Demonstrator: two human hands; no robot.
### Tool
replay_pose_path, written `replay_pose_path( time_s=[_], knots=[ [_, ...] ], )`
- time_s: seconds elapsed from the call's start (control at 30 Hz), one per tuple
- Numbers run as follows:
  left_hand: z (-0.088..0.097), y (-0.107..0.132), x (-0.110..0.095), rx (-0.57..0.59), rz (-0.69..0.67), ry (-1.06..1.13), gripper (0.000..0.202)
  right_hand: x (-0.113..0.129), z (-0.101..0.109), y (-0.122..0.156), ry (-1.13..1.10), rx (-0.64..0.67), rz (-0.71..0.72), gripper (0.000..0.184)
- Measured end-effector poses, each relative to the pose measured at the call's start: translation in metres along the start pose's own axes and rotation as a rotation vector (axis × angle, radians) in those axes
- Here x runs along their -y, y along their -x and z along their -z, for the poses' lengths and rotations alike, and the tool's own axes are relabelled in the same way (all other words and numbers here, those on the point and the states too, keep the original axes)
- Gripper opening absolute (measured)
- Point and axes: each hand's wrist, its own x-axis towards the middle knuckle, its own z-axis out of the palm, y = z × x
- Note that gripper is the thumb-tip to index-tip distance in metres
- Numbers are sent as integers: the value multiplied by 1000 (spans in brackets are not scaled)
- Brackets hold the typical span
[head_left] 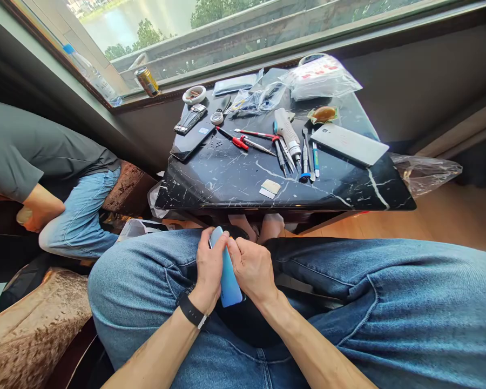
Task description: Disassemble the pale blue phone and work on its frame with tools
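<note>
Between my thighs, below the table's front edge, I hold a blue smartphone (229,281) on a slant, its pale blue back towards me. My left hand (209,265) grips its left side, the thumb lying near the top end. The fingers of my right hand (251,265) are curled closed against the phone's upper right edge. Whether a small tool is pinched in the right hand is hidden. A dark watch (191,308) is strapped round my left wrist.
A black marble-patterned table (227,189) ahead bears screwdrivers (305,156), a grey-white handheld tool (287,135), a white phone (348,143), a dark phone (191,141), an opened phone (190,119) and plastic bags (319,81). At left sits another person (48,156). A can (147,82) and bottle (93,75) stand by the window.
</note>
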Motion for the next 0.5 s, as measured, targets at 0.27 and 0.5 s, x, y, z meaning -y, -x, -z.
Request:
replay_pose_path(
  time_s=[0.27, 0.5],
  knots=[
    [-3, 4, 13, 24, -1, -2, 30, -7, -6, -11, 0, -18, -71, 48],
    [-2, 11, 15, 80, -20, -2, 33, -13, -9, -13, -123, -15, -164, 50]
  ],
)
